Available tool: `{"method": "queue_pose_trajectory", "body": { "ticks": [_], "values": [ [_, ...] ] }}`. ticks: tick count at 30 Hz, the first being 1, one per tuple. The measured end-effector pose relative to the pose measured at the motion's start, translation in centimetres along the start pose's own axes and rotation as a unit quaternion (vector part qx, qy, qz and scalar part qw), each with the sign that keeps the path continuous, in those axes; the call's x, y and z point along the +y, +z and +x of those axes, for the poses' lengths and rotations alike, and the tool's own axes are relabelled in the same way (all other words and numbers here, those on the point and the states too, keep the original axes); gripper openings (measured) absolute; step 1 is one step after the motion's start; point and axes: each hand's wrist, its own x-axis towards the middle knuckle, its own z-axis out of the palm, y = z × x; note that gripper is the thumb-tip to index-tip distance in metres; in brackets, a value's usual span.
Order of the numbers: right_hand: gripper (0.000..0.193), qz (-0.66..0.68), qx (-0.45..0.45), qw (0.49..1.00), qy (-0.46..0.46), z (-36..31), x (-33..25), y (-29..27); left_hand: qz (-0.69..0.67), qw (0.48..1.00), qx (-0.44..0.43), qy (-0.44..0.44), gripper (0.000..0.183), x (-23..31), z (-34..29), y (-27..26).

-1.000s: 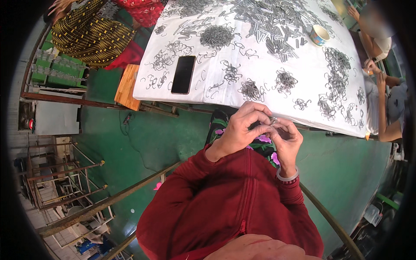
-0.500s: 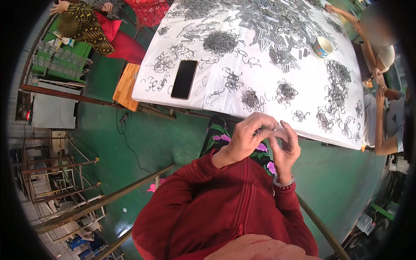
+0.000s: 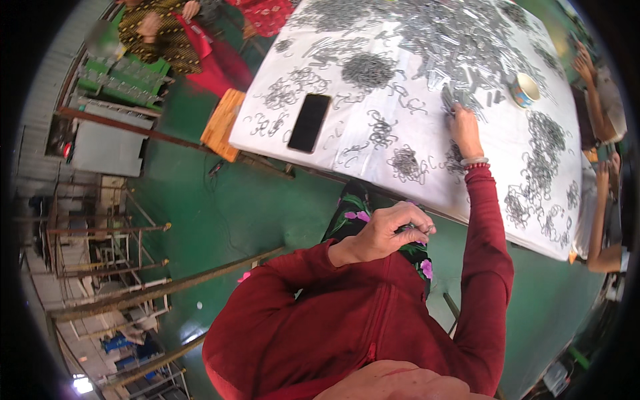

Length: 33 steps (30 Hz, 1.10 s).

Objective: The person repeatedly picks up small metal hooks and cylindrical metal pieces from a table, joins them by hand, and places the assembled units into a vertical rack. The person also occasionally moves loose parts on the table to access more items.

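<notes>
Near my lap, off the table's edge, my left hand (image 3: 395, 232) is closed in a pinch. Whatever it holds at its fingertips is too small to make out. My right arm stretches over the table, and my right hand (image 3: 467, 132) reaches the near edge of a large heap of small grey metal strips (image 3: 440, 40). Its fingers are bent down among the strips, and I cannot make out what lies between them. A small pile of bent dark wire hooks (image 3: 455, 160) lies beside my right wrist, with another hook pile (image 3: 407, 165) to its left.
The white-covered table (image 3: 353, 123) carries more hook piles (image 3: 547, 143), a black phone (image 3: 309, 123) and a paper cup (image 3: 525, 91). A wooden stool (image 3: 223, 125) stands at its left corner. Co-workers' arms (image 3: 600, 207) show at the right; a person (image 3: 167, 43) is at the far left.
My hands were together above my lap; the right has moved away, forward onto the metal strips. My left hand stays pinched near my lap. The whole view has shifted slightly.
</notes>
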Motion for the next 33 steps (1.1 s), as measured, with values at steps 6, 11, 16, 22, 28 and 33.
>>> {"method": "queue_pose_trajectory", "body": {
  "ticks": [6,11,16,22,28,33],
  "values": [
    [0.026,-0.107,-0.073,0.989,-0.067,1.6,0.1,1.3,0.018,0.999,0.046,-0.01,0.016,0.0,-1.2,-0.2],
    [0.041,0.139,-0.061,0.988,0.033,-1.5,-4.7,-4.1,0.041,0.997,0.066,-0.005,0.013,-0.7,-1.7,-0.4],
    [0.046,0.448,-0.099,0.878,0.134,-10.1,-12.7,-11.7,0.004,0.995,0.076,-0.058,0.012,-2.0,-1.8,-0.3],
    [0.033,0.479,0.032,0.868,0.131,-15.5,-17.5,-14.7,0.038,0.992,0.087,-0.081,0.017,-1.8,-1.0,-0.6],
    [0.029,0.516,0.089,0.842,0.131,-15.8,-18.1,-14.2,0.019,0.993,0.094,-0.071,0.018,-2.2,-1.3,-1.1],
    [0.026,0.529,0.088,0.83,0.154,-15.6,-17.9,-14.3,0.162,0.975,0.139,-0.058,0.027,-5.6,0.2,-6.2]
  ]
}}
